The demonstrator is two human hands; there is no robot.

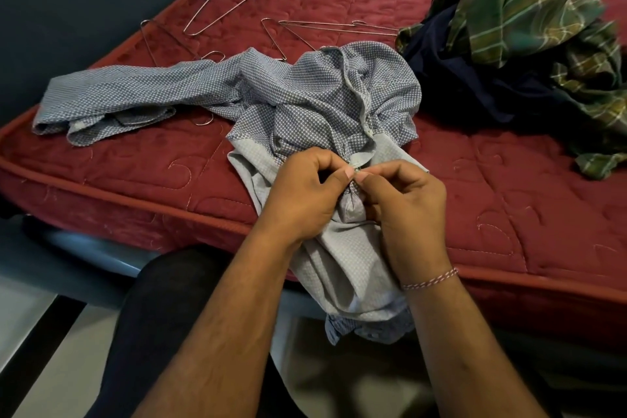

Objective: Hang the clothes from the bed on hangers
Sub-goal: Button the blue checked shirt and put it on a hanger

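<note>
Crumpled blue-checked shirt (305,95) on the bed's edge — wire hangers (217,10) behind it.

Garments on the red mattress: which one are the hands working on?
The blue-grey checked shirt at the near edge; both hands pinch its placket. The green plaid garment and dark navy one lie untouched.

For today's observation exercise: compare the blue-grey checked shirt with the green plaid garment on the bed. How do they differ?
1. The blue-grey checked shirt has a fine small check; the green plaid garment has broad green and yellow plaid.
2. The shirt is pinched by the left hand and right hand; the plaid garment lies untouched.
3. The shirt sprawls, one sleeve stretched out; the plaid garment is heaped.

Both are crumpled on the red mattress, not yet on hangers.
</note>
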